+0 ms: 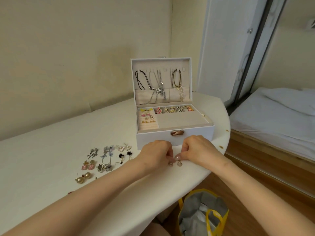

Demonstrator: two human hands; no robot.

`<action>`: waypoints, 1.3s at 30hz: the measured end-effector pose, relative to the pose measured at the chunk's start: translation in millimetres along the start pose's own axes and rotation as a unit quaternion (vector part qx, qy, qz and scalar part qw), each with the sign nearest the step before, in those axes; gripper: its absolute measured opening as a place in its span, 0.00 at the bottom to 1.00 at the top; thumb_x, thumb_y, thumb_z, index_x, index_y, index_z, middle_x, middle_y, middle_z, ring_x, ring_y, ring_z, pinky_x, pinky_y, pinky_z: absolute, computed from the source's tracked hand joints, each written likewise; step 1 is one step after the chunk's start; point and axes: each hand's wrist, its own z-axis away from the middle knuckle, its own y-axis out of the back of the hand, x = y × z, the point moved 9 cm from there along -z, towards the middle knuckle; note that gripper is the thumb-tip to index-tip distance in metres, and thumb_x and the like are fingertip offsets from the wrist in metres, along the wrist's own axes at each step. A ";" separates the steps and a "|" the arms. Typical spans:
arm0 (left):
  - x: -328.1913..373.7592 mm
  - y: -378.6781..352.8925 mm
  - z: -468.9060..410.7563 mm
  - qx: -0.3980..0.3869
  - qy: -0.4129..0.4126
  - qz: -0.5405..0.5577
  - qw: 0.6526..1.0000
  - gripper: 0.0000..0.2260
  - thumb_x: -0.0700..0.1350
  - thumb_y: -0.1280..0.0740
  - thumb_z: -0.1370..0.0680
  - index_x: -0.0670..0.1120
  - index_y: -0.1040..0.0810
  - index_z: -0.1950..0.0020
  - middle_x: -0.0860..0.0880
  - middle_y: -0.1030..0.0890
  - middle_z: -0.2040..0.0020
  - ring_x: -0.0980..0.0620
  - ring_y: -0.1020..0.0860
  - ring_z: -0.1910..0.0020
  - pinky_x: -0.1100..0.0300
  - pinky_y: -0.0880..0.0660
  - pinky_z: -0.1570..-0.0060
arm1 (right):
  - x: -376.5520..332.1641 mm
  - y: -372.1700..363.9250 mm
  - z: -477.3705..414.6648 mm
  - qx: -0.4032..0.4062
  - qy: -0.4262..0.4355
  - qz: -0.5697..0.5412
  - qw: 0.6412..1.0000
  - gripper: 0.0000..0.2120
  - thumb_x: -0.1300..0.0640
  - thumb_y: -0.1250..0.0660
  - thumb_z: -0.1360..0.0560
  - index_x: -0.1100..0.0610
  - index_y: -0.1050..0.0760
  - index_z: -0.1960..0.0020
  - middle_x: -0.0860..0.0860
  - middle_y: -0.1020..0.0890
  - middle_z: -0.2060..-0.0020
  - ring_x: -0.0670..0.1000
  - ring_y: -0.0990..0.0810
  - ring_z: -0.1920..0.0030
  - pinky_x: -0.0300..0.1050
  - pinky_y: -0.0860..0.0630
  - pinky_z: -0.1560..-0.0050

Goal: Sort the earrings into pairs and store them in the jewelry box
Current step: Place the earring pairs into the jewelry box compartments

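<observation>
Reaching across a white table (51,142) in the head view, the left hand (156,153) and the right hand (196,149) meet just in front of an open white jewelry box (196,135), which stands near the table's rounded far end. Both hands have their fingers curled under, knuckles up. Each pinches the top of a small drop earring. The left earring (170,164) and the right earring (179,164) hang side by side, almost touching, their round pale ends at the tabletop. I cannot tell whether they rest on it.

To the left of the hands, more earrings lie on the table in pairs: a silver snake pair (92,153), a blue butterfly pair (108,150), a pearl heart pair (124,147), a black flower pair (125,155), a pink pair (88,165), a silver star pair (104,167) and, nearest the camera, a gold ball pair (83,178).

The box's lid (161,63) stands upright, and necklaces (160,84) hang from hooks inside it. In the tray, the left compartment (147,117) holds several small earrings in rows. A narrow back row (173,109) holds small gold and coloured pieces, too small to tell apart. A gold clasp (177,133) sits on the front wall, just beyond the hands.

Below the table edge stands a yellow-handled bag (202,213), and a bed (272,113) with white sheets lies to the right.
</observation>
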 end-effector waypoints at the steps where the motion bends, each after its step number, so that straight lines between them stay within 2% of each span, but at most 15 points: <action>1: 0.1 0.7 1.4 0.005 -0.006 -0.002 1.000 0.07 0.47 0.33 0.24 0.45 0.23 0.51 0.48 0.21 0.46 0.47 0.25 0.46 0.59 0.33 0.54 | 0.3 0.3 0.7 0.000 -0.007 0.009 1.000 0.17 0.46 0.27 0.32 0.61 0.19 0.57 0.55 0.17 0.57 0.54 0.20 0.54 0.45 0.28 0.59; 6: -0.6 7.1 8.0 0.042 -0.032 0.007 0.999 0.05 0.46 0.34 0.24 0.46 0.27 0.52 0.48 0.22 0.49 0.47 0.25 0.49 0.60 0.36 0.59 | -2.2 -1.8 3.8 -0.009 -0.024 0.000 1.000 0.16 0.46 0.27 0.31 0.60 0.18 0.59 0.55 0.16 0.61 0.54 0.19 0.57 0.42 0.30 0.62; 10: -1.6 14.5 13.3 0.078 -0.047 0.029 0.995 0.06 0.46 0.35 0.24 0.44 0.27 0.50 0.48 0.21 0.53 0.48 0.25 0.54 0.59 0.34 0.60 | -9.4 -3.7 8.2 -0.001 -0.002 0.015 1.000 0.09 0.50 0.29 0.29 0.57 0.17 0.58 0.51 0.16 0.62 0.52 0.19 0.58 0.40 0.32 0.66; 12: -2.6 18.7 15.8 0.095 -0.055 0.048 0.993 0.05 0.45 0.35 0.24 0.44 0.26 0.51 0.48 0.20 0.55 0.49 0.25 0.57 0.59 0.32 0.59 | -13.6 -3.9 7.8 0.003 0.016 0.008 1.000 0.06 0.54 0.30 0.29 0.55 0.17 0.59 0.48 0.17 0.62 0.50 0.20 0.57 0.40 0.31 0.64; 15: -4.9 28.1 18.9 0.117 -0.074 0.093 0.986 0.03 0.43 0.33 0.25 0.46 0.25 0.54 0.49 0.19 0.59 0.50 0.22 0.58 0.56 0.26 0.55 | -18.3 1.6 4.4 0.009 0.052 -0.086 0.995 0.04 0.58 0.31 0.29 0.56 0.19 0.62 0.49 0.17 0.64 0.50 0.19 0.58 0.47 0.23 0.56; 17: -5.7 41.8 22.1 0.144 -0.086 0.121 0.978 0.03 0.41 0.32 0.26 0.46 0.25 0.57 0.50 0.19 0.62 0.51 0.22 0.61 0.57 0.26 0.58 | -23.4 6.1 3.4 0.008 0.082 -0.182 0.980 0.04 0.61 0.30 0.29 0.57 0.22 0.63 0.53 0.16 0.65 0.52 0.17 0.60 0.52 0.20 0.53; 19: -9.8 59.1 24.6 0.173 -0.083 0.143 0.971 0.04 0.41 0.30 0.27 0.47 0.24 0.58 0.50 0.20 0.64 0.52 0.22 0.64 0.60 0.27 0.60 | -29.8 10.1 1.8 0.008 0.103 -0.263 0.959 0.06 0.62 0.29 0.29 0.58 0.25 0.64 0.56 0.16 0.66 0.52 0.17 0.64 0.51 0.19 0.56; 22: -21.8 80.6 20.8 0.182 -0.069 0.189 0.962 0.05 0.39 0.29 0.28 0.44 0.24 0.59 0.50 0.19 0.66 0.52 0.21 0.66 0.58 0.25 0.60 | -41.1 21.9 -4.7 0.032 0.124 -0.315 0.940 0.09 0.63 0.28 0.29 0.57 0.26 0.65 0.54 0.18 0.70 0.48 0.22 0.70 0.39 0.26 0.70; 24: -36.1 91.6 13.2 0.183 -0.044 0.212 0.959 0.06 0.39 0.27 0.29 0.43 0.24 0.61 0.49 0.19 0.67 0.50 0.21 0.66 0.55 0.24 0.59 | -47.5 31.3 -11.9 0.047 0.128 -0.341 0.930 0.08 0.65 0.28 0.30 0.57 0.24 0.65 0.53 0.20 0.72 0.46 0.24 0.72 0.37 0.29 0.73; 27: -58.6 101.2 -1.1 0.172 0.008 0.206 0.963 0.06 0.38 0.27 0.30 0.43 0.23 0.64 0.46 0.19 0.65 0.47 0.21 0.63 0.48 0.22 0.54 | -56.9 40.4 -26.3 0.056 0.128 -0.355 0.924 0.08 0.67 0.27 0.32 0.58 0.23 0.66 0.52 0.22 0.74 0.44 0.25 0.75 0.34 0.29 0.74; 31: -73.4 99.4 -18.0 0.125 0.052 0.202 0.970 0.08 0.34 0.30 0.30 0.46 0.23 0.66 0.44 0.18 0.64 0.43 0.19 0.61 0.43 0.23 0.51 | -61.9 40.4 -53.9 0.051 0.092 -0.367 0.924 0.04 0.71 0.30 0.30 0.64 0.20 0.60 0.56 0.21 0.70 0.45 0.23 0.75 0.37 0.21 0.69; 33: -76.9 98.7 -25.1 0.111 0.070 0.182 0.974 0.07 0.36 0.29 0.30 0.46 0.22 0.66 0.41 0.17 0.61 0.41 0.18 0.57 0.44 0.22 0.51 | -62.1 38.8 -67.1 0.052 0.070 -0.343 0.935 0.06 0.72 0.32 0.29 0.64 0.19 0.57 0.56 0.20 0.68 0.46 0.22 0.74 0.38 0.20 0.66; 35: -79.8 97.4 -30.4 0.099 0.091 0.164 0.977 0.07 0.37 0.29 0.30 0.47 0.22 0.66 0.40 0.18 0.61 0.40 0.19 0.59 0.47 0.21 0.52 | -64.4 35.1 -77.3 0.046 0.060 -0.311 0.947 0.06 0.70 0.30 0.30 0.62 0.18 0.58 0.57 0.18 0.65 0.51 0.20 0.69 0.40 0.20 0.62; 37: -80.1 96.9 -33.9 0.087 0.106 0.127 0.982 0.05 0.39 0.29 0.30 0.46 0.22 0.65 0.43 0.21 0.63 0.44 0.23 0.61 0.56 0.22 0.61 | -67.6 31.1 -84.5 0.038 0.057 -0.285 0.956 0.05 0.68 0.28 0.31 0.60 0.17 0.59 0.56 0.18 0.64 0.54 0.19 0.64 0.44 0.19 0.57; 39: -76.0 97.5 -34.8 0.079 0.112 0.091 0.986 0.01 0.40 0.30 0.29 0.45 0.20 0.60 0.45 0.22 0.62 0.48 0.26 0.61 0.61 0.31 0.68 | -70.1 29.7 -88.2 0.035 0.053 -0.257 0.964 0.04 0.66 0.27 0.32 0.61 0.17 0.57 0.56 0.18 0.63 0.53 0.20 0.62 0.45 0.19 0.55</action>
